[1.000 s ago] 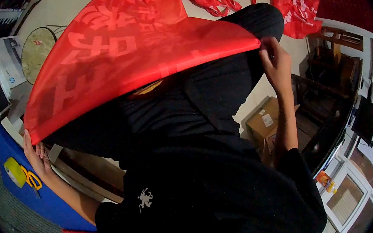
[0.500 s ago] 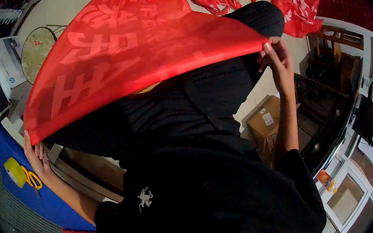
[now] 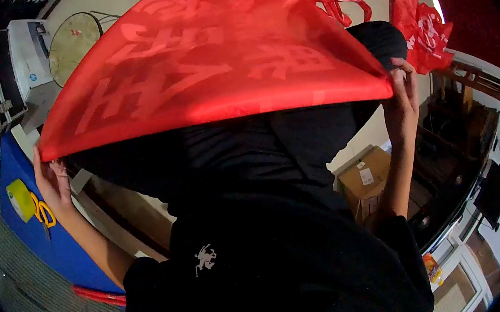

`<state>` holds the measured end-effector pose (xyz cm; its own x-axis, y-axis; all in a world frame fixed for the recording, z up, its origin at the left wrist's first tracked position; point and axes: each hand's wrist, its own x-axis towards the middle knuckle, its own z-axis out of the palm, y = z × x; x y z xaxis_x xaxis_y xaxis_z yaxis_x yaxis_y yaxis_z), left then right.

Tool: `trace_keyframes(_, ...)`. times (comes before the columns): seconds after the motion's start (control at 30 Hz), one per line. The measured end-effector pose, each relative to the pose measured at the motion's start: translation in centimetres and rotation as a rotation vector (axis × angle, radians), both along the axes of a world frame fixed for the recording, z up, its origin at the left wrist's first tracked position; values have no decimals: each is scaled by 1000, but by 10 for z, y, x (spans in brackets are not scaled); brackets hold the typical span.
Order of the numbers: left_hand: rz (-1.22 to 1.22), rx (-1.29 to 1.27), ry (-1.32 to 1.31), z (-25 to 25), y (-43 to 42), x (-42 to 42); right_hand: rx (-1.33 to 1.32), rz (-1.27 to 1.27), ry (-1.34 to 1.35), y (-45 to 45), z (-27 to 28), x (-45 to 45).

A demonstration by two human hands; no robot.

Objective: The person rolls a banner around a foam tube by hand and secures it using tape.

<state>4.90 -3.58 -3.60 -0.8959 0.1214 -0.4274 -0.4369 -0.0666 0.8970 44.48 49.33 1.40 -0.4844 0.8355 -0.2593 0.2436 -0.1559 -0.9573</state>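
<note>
Since the earlier frame, the near edge of the red cloth [image 3: 209, 77] has swung from a slant to almost level, its right end lower in view. The left hand [image 3: 53, 181] and right hand [image 3: 402, 84] each keep a closed grip on one end of that edge, the cloth drawn taut above the black-clad legs [image 3: 127, 170]. Yellow-handled scissors [image 3: 46, 213] lie on the blue surface [image 3: 82, 261] at left.

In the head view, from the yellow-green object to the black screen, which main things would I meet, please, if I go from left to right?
Yellow-green object, left hand, red printed fabric, right hand, black screen.
</note>
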Motion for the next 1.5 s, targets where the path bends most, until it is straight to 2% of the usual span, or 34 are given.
trace_keyframes(0.07,-2,-76,21,-2,0,-3,100,51,-55,11,-3,9)
trace_keyframes(0.1,-3,-102,27,-4,-1,-6,-41,26,-208,15,-3,13)
trace_keyframes(0.17,70,254,-43,-13,-6,-13,-180,1,-359,14,-4,12)
trace_keyframes(0.2,74,256,-40,-8,3,-11,-70,-9,-260,9,-7,5)
trace_keyframes(0.27,27,467,-55,11,31,-1,139,-32,-66,-8,-11,-9)
trace_keyframes(0.3,29,463,-56,16,39,1,68,-110,-8,-15,-3,-18)
trace_keyframes(0.33,141,424,-57,20,46,2,64,-108,-9,-15,-3,-16)
trace_keyframes(0.37,256,384,-54,21,50,2,-87,-161,-75,-13,-4,-13)
trace_keyframes(0.4,261,383,-49,17,54,-2,-238,-211,-138,-8,-5,-10)
trace_keyframes(0.43,386,305,10,11,58,-6,-241,-206,-136,-1,-6,-4)
trace_keyframes(0.47,514,226,66,8,59,-7,-207,-53,-362,9,-6,5)
trace_keyframes(0.53,453,58,160,23,92,8,-167,105,-584,8,-7,11)
trace_keyframes(0.6,521,61,100,30,105,10,-39,-210,-288,-9,-12,11)
trace_keyframes(0.63,545,62,80,27,101,6,98,-251,-275,-8,-17,17)
trace_keyframes(0.67,446,167,37,8,66,-11,237,-293,-271,-7,-23,22)
trace_keyframes(0.7,348,271,-2,1,44,-20,-5,-160,-214,3,-17,35)
trace_keyframes(0.77,396,271,-39,10,44,-18,-16,175,-465,8,-7,39)
trace_keyframes(0.8,439,275,-85,14,42,-17,-22,183,-461,3,-3,32)
trace_keyframes(0.9,414,231,-94,17,32,-15,-24,-151,-389,-22,1,2)
trace_keyframes(1.07,377,195,-111,17,28,1,-4,-205,-329,-20,-3,-3)
trace_keyframes(1.17,344,132,-130,23,37,15,-29,-348,-362,-10,-2,-2)
trace_keyframes(1.2,259,-6,-117,24,42,20,-154,-146,-557,7,0,12)
trace_keyframes(1.23,172,-144,-102,24,43,23,-219,-50,-653,10,2,17)
trace_keyframes(1.27,171,-143,-103,20,20,13,-279,58,-746,13,3,21)
trace_keyframes(1.3,-139,12,-301,10,-23,-5,-140,63,-696,7,3,20)
trace_keyframes(1.33,-270,112,-345,8,-25,-2,-4,67,-646,0,2,20)
trace_keyframes(1.37,-409,208,-390,6,-27,1,99,-62,-407,-7,-5,21)
trace_keyframes(1.4,-549,295,-429,4,-29,4,99,-64,-410,-8,-7,20)
trace_keyframes(1.47,83,-104,-49,23,29,31,25,-155,-154,-9,-10,20)
trace_keyframes(1.5,179,-66,-20,21,35,29,-27,-117,-191,-2,-12,26)
